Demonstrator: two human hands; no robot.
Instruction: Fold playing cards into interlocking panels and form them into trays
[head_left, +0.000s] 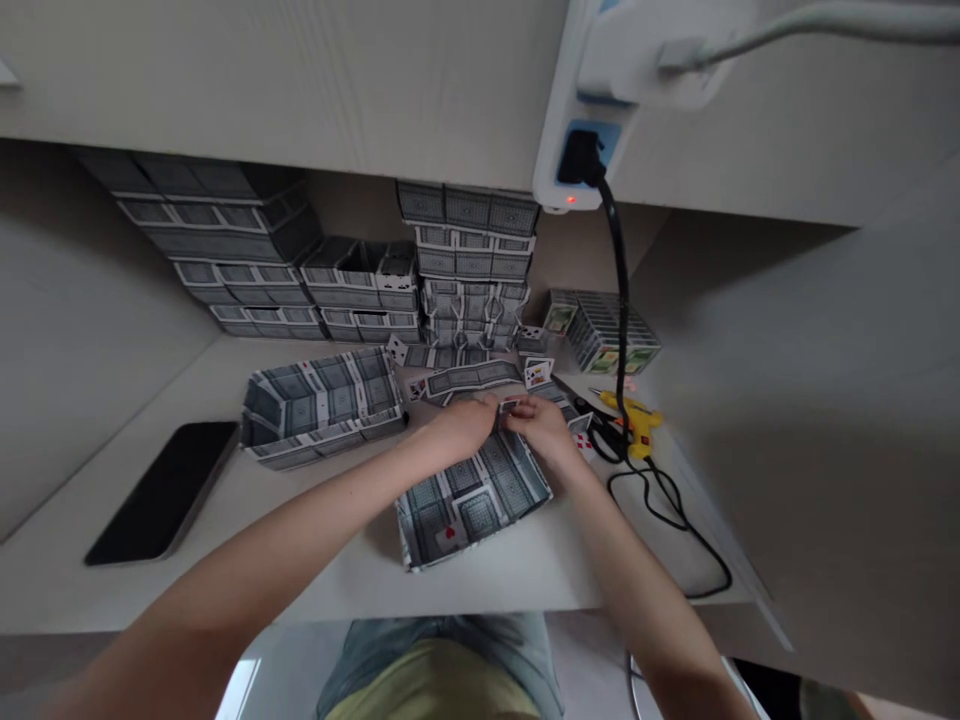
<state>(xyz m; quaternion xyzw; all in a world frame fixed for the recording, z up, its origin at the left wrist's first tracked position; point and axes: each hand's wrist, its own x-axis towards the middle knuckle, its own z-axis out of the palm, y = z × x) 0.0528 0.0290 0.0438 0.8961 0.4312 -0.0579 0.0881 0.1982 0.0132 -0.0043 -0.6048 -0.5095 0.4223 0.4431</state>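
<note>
A small playing card (508,410) is pinched between my left hand (474,424) and my right hand (541,420), at the far side of an open box made of playing cards (480,512). Both hands have their fingers closed on this card; its lower part is hidden. The box lies in front of me with grey card backs showing and a red heart on one card. To its left stands a second open box of cards (322,405). Just beyond my hands lies a joined strip of cards (474,376), with loose face cards (538,373) near its right end.
Stacked card boxes (247,235) line the back. Right of my hands lie black-handled scissors (606,436) and a yellow glue gun (639,425) with its cord. Packed decks (609,330) sit at the back right. A phone (163,492) lies left. A power strip (589,120) hangs above.
</note>
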